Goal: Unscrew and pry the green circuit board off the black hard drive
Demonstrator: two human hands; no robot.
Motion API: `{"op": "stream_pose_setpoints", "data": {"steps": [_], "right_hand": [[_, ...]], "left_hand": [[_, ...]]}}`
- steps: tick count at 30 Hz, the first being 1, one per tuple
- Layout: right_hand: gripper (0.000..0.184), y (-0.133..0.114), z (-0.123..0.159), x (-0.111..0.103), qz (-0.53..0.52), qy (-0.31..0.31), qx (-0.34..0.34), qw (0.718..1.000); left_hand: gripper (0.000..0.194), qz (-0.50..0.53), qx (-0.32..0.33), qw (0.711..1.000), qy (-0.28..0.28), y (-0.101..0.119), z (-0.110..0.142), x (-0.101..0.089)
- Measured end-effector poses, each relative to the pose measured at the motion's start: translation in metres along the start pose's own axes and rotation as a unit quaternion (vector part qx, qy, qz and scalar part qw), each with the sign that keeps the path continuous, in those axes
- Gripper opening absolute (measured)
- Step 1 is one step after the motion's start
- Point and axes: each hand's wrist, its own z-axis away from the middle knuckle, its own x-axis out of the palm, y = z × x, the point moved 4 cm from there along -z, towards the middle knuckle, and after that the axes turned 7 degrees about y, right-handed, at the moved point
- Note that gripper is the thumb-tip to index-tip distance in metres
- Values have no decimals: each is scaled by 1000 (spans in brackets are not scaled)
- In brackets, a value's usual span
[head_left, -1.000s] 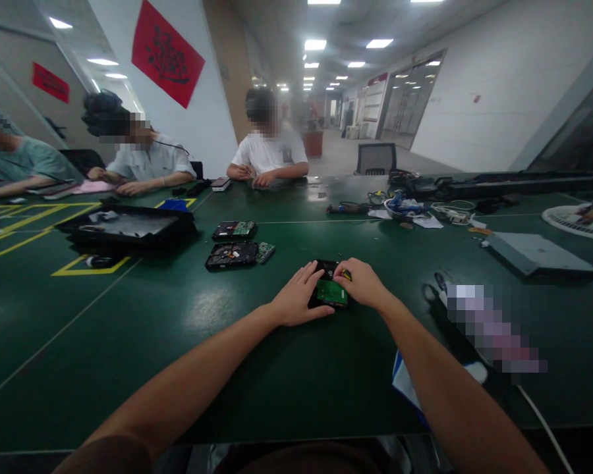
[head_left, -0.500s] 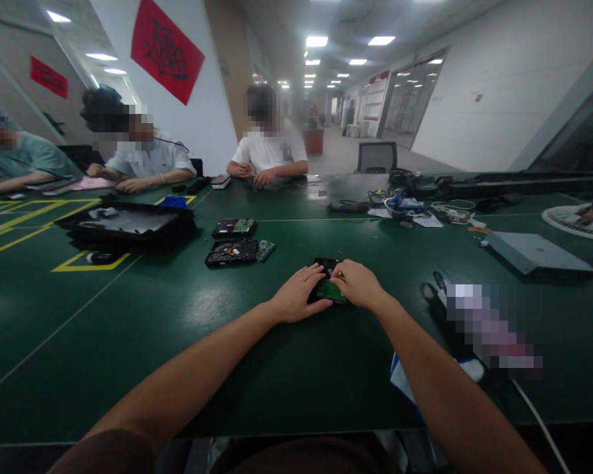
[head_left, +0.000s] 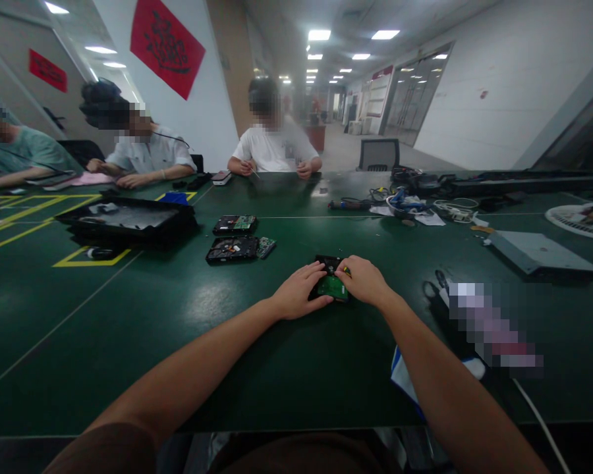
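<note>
A black hard drive (head_left: pixel 331 276) with a green circuit board on top lies on the green table (head_left: pixel 257 355) in front of me. My left hand (head_left: pixel 299 289) rests on its left edge with the fingers laid over it, holding it down. My right hand (head_left: pixel 363 280) is closed in a pinch over the drive's right side, gripping a small tool with a yellow tip (head_left: pixel 346 269) that touches the board.
Two more opened hard drives (head_left: pixel 234 249) lie to the left, beside a flat black case (head_left: pixel 128 222). Cables and parts (head_left: pixel 405 204) sit further back, a grey box (head_left: pixel 536 253) at the right. Three people sit across the table at the left and middle.
My hands have stayed on the drive, my right hand shifting slightly over the board. The person opposite has spread their hands apart.
</note>
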Motion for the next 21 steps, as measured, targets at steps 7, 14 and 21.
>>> {"op": "stream_pose_setpoints", "data": {"steps": [7, 14, 21], "right_hand": [[22, 7, -5, -5, -59, 133, 18, 989], [53, 11, -4, -25, -141, 249, -18, 958], [49, 13, 0, -34, -171, 320, -20, 932]], "left_hand": [[73, 0, 3, 1000, 5, -4, -1, 3], [71, 15, -14, 1000, -10, -2, 0, 0], [73, 36, -22, 999, -13, -6, 1, 2]]}}
